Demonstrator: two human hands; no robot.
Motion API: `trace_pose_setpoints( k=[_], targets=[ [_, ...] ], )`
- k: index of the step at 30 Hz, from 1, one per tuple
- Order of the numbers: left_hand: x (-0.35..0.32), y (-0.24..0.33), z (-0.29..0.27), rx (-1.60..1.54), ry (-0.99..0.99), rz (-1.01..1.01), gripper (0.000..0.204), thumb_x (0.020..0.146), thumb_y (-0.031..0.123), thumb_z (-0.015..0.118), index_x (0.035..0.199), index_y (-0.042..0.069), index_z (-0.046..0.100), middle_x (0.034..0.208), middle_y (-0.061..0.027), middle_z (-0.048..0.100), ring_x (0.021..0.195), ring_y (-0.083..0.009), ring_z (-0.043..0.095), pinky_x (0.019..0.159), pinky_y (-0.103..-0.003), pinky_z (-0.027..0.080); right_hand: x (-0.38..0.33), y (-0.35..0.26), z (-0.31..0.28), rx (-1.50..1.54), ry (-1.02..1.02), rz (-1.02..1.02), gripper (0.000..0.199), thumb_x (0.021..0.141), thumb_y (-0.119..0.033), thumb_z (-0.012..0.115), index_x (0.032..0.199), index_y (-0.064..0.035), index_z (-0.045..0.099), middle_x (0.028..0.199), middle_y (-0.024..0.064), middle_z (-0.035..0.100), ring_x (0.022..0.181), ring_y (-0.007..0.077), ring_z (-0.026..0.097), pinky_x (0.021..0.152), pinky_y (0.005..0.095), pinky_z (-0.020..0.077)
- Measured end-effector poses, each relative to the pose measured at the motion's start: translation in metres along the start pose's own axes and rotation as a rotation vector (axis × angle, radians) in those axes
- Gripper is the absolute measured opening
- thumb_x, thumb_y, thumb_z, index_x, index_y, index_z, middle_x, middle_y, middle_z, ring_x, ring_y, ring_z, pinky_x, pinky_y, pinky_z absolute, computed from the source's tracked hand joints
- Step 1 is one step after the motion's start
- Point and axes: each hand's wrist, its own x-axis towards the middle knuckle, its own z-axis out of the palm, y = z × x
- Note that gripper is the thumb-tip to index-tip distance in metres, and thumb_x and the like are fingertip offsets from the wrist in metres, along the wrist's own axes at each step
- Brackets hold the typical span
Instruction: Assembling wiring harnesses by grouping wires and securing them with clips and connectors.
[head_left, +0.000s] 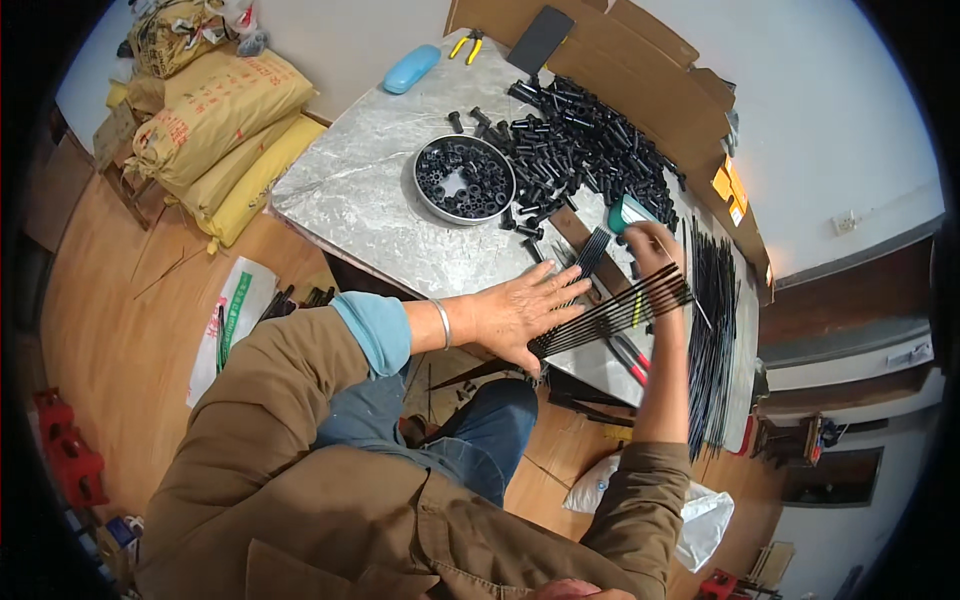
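Observation:
My left hand (pixel 520 312) is stretched out with its fingers spread, palm down at the near edge of the table. Its fingertips lie beside a fan of thin black rods (pixel 625 313), which spreads right across my right wrist. A tighter set of dark rods (pixel 592 255) stands just beyond those fingertips. My right hand (pixel 652 248) is curled closed next to a teal object (pixel 628 213); what its fingers hold, if anything, is hidden. Below the fan lie red-handled pliers (pixel 630 360). A brown flat bar (pixel 572 230) lies between the hands.
A metal bowl (pixel 418 190) of small black nuts sits near a heap of black bolts (pixel 590 130). Long black rods (pixel 712 340) line the table's right side. Behind are a blue case (pixel 411 69), yellow-handled pliers (pixel 467 46) and cardboard (pixel 640 75). Sacks (pixel 225 110) are stacked at left.

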Motion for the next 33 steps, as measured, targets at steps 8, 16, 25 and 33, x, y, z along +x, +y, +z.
trace_pose_setpoints(
  k=[8, 16, 25, 33],
  targets=[
    [-0.004, 0.000, -0.002, -0.003, 0.007, -0.061, 0.099, 0.067, 0.054, 0.074, 0.138, -0.004, 0.037, 0.151, -0.0252, 0.019, 0.143, -0.0411, 0.012, 0.114, -0.055, 0.014, 0.018, -0.010, 0.040, -0.283, 0.033, 0.027, 0.014, 0.085, -0.017, 0.064, 0.089, -0.0036, 0.066, 0.081, 0.0136, 0.067, 0.076, 0.0303, 0.066, 0.067, 0.0358, 0.0503],
    [-0.005, 0.006, -0.018, -0.023, -0.128, -0.094, 0.099, 0.068, 0.053, 0.075, 0.141, -0.001, 0.035, 0.153, -0.0192, 0.020, 0.143, -0.0395, 0.011, 0.114, -0.056, 0.013, 0.063, 0.063, -0.004, -0.461, -0.110, 0.263, 0.021, 0.078, -0.025, 0.067, 0.091, -0.0087, 0.072, 0.084, 0.0116, 0.070, 0.079, 0.0272, 0.067, 0.070, 0.0364, 0.0503],
    [0.003, 0.006, -0.027, -0.055, -0.175, -0.088, 0.100, 0.069, 0.051, 0.075, 0.142, 0.000, 0.032, 0.154, -0.0180, 0.018, 0.143, -0.0404, 0.011, 0.114, -0.057, 0.015, 0.055, 0.055, -0.035, -0.750, 0.047, -0.009, 0.014, 0.082, -0.021, 0.064, 0.090, -0.0107, 0.068, 0.088, 0.0089, 0.067, 0.081, 0.0300, 0.064, 0.070, 0.0396, 0.0494],
    [0.007, 0.006, -0.028, -0.066, -0.207, -0.110, 0.099, 0.068, 0.051, 0.076, 0.141, 0.001, 0.032, 0.154, -0.0179, 0.019, 0.142, -0.0412, 0.014, 0.114, -0.056, 0.017, -0.015, 0.005, -0.004, -0.274, -0.144, -0.139, 0.014, 0.082, -0.006, 0.061, 0.095, -0.0057, 0.067, 0.088, 0.0117, 0.064, 0.080, 0.0297, 0.064, 0.071, 0.0349, 0.0501]
  ],
)
